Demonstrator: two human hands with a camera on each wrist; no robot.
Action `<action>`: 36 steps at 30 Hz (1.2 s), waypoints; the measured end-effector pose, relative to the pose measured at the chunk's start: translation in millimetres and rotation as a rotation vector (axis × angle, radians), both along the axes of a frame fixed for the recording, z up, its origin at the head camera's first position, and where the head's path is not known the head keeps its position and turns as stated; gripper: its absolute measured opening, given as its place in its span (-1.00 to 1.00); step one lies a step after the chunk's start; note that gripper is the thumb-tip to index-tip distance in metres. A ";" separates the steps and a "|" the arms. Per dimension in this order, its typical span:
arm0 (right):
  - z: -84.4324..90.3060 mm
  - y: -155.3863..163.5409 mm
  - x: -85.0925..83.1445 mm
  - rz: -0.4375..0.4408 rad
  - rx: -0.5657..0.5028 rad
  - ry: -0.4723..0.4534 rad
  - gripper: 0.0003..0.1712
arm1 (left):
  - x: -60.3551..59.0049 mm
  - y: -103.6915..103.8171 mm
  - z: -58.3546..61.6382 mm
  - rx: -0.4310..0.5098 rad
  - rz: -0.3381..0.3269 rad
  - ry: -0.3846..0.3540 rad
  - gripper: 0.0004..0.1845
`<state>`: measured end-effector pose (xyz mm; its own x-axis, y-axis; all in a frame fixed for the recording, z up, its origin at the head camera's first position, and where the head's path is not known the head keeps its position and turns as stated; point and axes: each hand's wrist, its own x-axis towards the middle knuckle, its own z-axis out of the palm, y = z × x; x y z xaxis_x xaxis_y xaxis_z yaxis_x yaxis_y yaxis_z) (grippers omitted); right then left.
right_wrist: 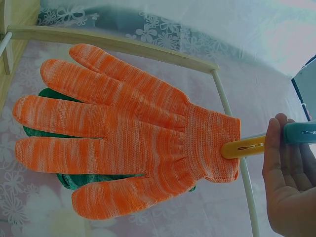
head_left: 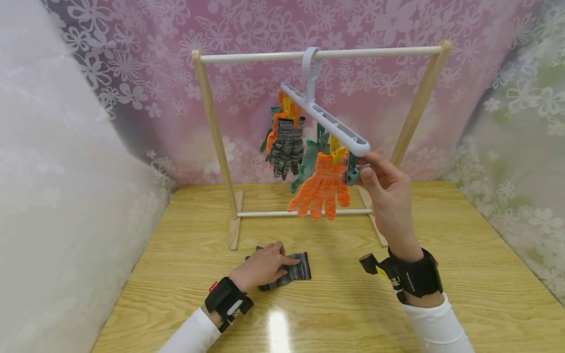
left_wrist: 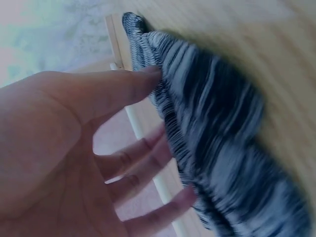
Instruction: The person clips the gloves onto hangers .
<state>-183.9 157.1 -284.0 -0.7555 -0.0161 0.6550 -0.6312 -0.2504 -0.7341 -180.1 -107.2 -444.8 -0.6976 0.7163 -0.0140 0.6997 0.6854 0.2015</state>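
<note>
My right hand (head_left: 390, 196) pinches a teal clothespin (head_left: 352, 171) at the near end of the pale hanger bar (head_left: 361, 147). Beside it, a yellow clothespin (head_left: 337, 153) grips the cuff of an orange knit glove (head_left: 324, 184), whose fingers point down. A green glove (head_left: 305, 166) hangs partly hidden behind the orange one. On the table, my left hand (head_left: 265, 264) rests on a black-and-grey knit glove (head_left: 303, 267), index finger stretched toward its cuff. Thumb and fingertips touch that glove's edge in the left wrist view, with space between them.
The hanger's hook (head_left: 311, 73) loops over the white top rail (head_left: 256, 56) of a wooden stand (head_left: 215, 127). More gloves, including a black-and-grey glove (head_left: 288, 147), hang clipped at the bar's far end. Flowered curtains (head_left: 132, 63) surround the wood-grain table (head_left: 185, 274).
</note>
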 end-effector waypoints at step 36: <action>-0.3 -0.1 2.6 -0.044 0.052 -0.050 -0.62 | -32.0 22.0 -3.5 0.030 0.119 -0.033 -0.48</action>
